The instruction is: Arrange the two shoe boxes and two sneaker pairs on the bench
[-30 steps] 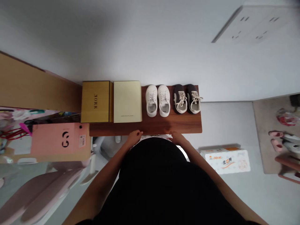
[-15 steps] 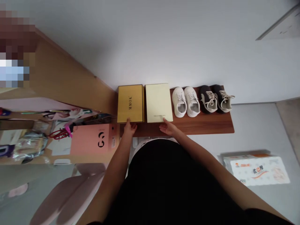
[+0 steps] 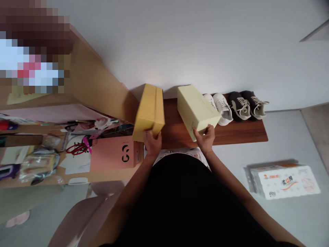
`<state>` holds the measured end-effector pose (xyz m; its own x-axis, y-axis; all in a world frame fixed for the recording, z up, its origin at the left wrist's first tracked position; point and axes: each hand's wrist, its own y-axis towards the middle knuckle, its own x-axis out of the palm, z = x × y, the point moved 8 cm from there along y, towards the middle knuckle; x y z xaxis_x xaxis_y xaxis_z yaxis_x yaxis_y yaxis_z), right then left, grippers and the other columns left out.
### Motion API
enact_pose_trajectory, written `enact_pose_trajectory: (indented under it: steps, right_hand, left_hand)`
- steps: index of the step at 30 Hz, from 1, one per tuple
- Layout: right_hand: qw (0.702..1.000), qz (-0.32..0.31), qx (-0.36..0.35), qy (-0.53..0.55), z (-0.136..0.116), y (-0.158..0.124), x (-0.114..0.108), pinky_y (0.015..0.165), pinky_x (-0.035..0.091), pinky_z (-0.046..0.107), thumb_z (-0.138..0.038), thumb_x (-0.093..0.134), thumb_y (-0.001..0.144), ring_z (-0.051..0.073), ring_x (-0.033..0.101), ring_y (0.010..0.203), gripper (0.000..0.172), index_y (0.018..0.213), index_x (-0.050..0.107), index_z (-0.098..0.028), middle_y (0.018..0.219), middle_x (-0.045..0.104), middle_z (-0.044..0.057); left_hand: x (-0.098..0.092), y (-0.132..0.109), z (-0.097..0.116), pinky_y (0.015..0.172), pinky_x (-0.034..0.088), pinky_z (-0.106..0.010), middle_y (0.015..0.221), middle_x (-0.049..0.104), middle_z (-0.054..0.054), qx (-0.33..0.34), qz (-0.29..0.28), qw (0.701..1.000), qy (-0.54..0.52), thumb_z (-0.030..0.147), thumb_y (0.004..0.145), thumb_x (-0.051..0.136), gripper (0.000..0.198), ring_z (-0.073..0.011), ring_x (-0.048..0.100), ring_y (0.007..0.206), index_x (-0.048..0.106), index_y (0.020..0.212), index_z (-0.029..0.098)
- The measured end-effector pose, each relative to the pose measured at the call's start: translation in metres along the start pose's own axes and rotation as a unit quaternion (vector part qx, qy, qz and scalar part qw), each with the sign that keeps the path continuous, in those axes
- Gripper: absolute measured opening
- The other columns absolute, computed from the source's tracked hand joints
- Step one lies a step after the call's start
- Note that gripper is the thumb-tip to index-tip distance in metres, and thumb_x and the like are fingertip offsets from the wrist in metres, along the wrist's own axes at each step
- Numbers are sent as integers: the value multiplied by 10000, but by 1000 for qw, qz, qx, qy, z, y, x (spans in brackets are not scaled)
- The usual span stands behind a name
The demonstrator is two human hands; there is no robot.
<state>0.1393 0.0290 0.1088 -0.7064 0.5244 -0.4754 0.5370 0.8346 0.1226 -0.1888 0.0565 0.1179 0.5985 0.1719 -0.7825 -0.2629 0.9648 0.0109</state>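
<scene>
My left hand (image 3: 153,142) grips the near end of a golden-yellow shoebox (image 3: 150,108), which is tilted over to the left. In my right hand (image 3: 205,139) is the near end of a cream shoebox (image 3: 196,106), tipped toward the right, with thumb and fingers pinching its end. Both boxes are over a reddish-brown wooden shelf board (image 3: 171,118), whose surface shows between them. The cream box partly covers a pair of white sneakers (image 3: 223,109). To their right stands a pair of black-and-cream sneakers (image 3: 241,105) with beige laces.
A pink box (image 3: 110,156) rests on the cluttered desk (image 3: 102,175) to the left, beside a plastic-wrapped pack (image 3: 38,163). Behind the board rises a white wall (image 3: 180,44). A white tissue pack (image 3: 289,181) lies at lower right, and a pink chair (image 3: 84,212) stands lower left.
Both shoeboxes, which stood flat side by side, are now gripped and tilted apart, the yellow one leftward and the cream one rightward over the white sneakers. The view has shifted slightly.
</scene>
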Motion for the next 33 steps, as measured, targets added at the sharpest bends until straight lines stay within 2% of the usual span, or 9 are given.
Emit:
enact_pose_trajectory:
  steps: [2,5,10,14,18,21,24,29,33]
  right_hand:
    - [987,-70,-100,-107,-15,-10,13,1002,508,458,-472,676,903,308,591,1127,369,1124,605,-186,1108,647,147]
    - [937,-189,-192,-224,-18,-29,47,1004,476,427,-340,546,998,300,569,1095,215,1116,655,-197,1099,637,150]
    - [849,-323,-239,-344,10,-51,92,937,429,378,-190,438,1031,279,530,1004,280,1128,701,-188,1078,644,148]
    - [817,-373,-226,-377,39,-58,108,940,418,377,-180,487,1010,286,527,1021,251,1111,716,-177,1116,661,158]
    - [808,-392,-197,-392,61,-54,112,1000,417,402,-155,552,963,309,542,1096,292,1219,691,-145,1219,650,184]
    - [809,-403,-174,-390,73,-48,111,1082,384,433,-155,610,924,329,525,1190,369,1290,656,-136,1293,628,195]
    - [818,-410,-166,-368,79,-47,110,1135,347,456,-144,568,938,336,492,1266,424,1359,612,-113,1344,611,207]
    - [862,-391,-152,-284,80,-45,108,1152,341,459,-134,474,955,311,513,1246,397,1319,627,-90,1306,642,199]
    - [894,-364,-103,-242,83,-33,107,1137,367,445,-160,492,944,291,528,1243,357,1258,652,-100,1281,654,189]
  left_hand:
    - [17,-6,7,1102,415,-483,1169,635,-183,81,-83,991,67,382,980,576,285,-350,564,1213,647,1148,163]
    - [51,-11,1,1068,417,-472,1134,643,-172,158,-180,961,140,294,1018,460,293,-332,578,1153,686,1170,187]
    - [99,-20,-30,1063,421,-451,1145,670,-177,232,-269,913,203,161,1009,380,414,-319,581,1177,681,1292,171]
    - [118,-25,-47,1097,421,-423,1243,678,-174,231,-304,904,195,77,961,408,470,-302,593,1221,671,1340,164]
    - [127,-22,-43,1109,429,-405,1272,697,-139,228,-334,899,166,50,931,447,490,-287,612,1226,692,1319,219]
    - [129,-12,-40,1125,423,-420,1270,704,-141,204,-332,905,170,59,941,426,484,-295,611,1236,689,1315,215]
    - [134,-8,-39,1133,426,-411,1275,700,-142,192,-333,909,160,49,930,409,503,-290,603,1254,677,1326,205]
    - [136,-18,-43,1173,401,-425,1367,632,-165,214,-305,915,156,-4,868,414,604,-281,538,1325,598,1420,154]
    - [122,-31,-47,1154,422,-454,1432,558,-209,212,-277,923,162,68,900,454,600,-305,515,1343,504,1496,119]
